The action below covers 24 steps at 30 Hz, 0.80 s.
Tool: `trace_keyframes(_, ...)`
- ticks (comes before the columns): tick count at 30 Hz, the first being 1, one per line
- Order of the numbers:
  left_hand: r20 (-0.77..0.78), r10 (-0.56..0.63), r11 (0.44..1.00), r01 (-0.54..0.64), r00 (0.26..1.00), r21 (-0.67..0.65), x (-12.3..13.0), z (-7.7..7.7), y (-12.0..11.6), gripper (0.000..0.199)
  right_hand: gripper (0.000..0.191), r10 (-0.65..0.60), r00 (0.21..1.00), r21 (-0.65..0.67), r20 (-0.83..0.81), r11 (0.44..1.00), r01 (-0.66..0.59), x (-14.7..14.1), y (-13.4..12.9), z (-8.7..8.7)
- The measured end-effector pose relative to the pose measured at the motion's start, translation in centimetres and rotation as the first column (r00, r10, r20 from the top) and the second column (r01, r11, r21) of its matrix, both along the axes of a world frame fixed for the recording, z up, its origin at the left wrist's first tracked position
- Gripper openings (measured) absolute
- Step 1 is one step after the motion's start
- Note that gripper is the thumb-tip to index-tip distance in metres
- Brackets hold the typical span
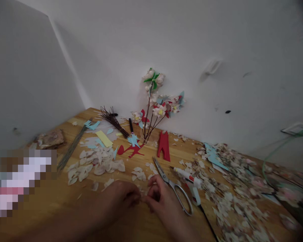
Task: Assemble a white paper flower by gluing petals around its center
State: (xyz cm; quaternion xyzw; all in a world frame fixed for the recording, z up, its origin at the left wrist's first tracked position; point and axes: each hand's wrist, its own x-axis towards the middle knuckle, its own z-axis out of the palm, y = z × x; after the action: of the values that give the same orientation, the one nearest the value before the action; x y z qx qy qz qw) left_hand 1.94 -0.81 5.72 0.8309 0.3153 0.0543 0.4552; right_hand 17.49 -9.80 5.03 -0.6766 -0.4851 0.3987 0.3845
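Observation:
My left hand and my right hand meet low in the middle of the head view, fingertips almost touching. Both have curled, pinching fingers; whatever is between them is too small and dim to make out. Just past the fingers lies a small group of pale petals. A pair of scissors with silver handles lies right beside my right hand, blades pointing away. To its right rests a white glue gun with a dark cord. A larger heap of petals spreads beyond my left hand.
Upright artificial flowers on brown stems stand near the wall. Around them lie red paper cutouts, a yellow strip, a bundle of brown sticks and thin wires. Loose petals cover the table's right side.

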Motion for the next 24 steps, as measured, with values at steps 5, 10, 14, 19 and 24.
trace_keyframes(5, 0.026, 0.091, 0.994, -0.089, 0.995, -0.069, 0.3, -1.3, 0.2, 0.025, 0.019, -0.033, 0.999, 0.054, 0.007, 0.998, 0.032, 0.2, -0.4, 1.0)
trace_keyframes(10, 0.096, 0.127, 0.922, -0.081, 0.987, -0.379, 0.6, -0.9, 0.1, 0.029, 0.017, -0.034, 0.988, 0.069, -0.15, 0.997, 0.045, 0.4, -0.6, 0.3)
trace_keyframes(14, 0.164, 0.254, 0.785, -0.104, 0.953, -0.611, 0.5, -0.4, -0.3, 0.028, 0.017, -0.042, 0.973, 0.069, -0.225, 0.996, 0.059, 0.4, -0.5, -0.1)
trace_keyframes(19, 0.195, 0.325, 0.726, -0.112, 0.925, -0.678, 0.7, -0.6, -0.6, 0.023, 0.017, -0.043, 0.982, 0.082, -0.185, 0.995, 0.059, 0.2, -0.4, -0.4)
trace_keyframes(24, 0.207, 0.332, 0.714, -0.102, 0.921, -0.693, 0.7, -0.5, -0.5, 0.023, 0.014, -0.04, 0.995, 0.092, -0.092, 0.995, 0.049, 0.0, -0.7, -0.6)
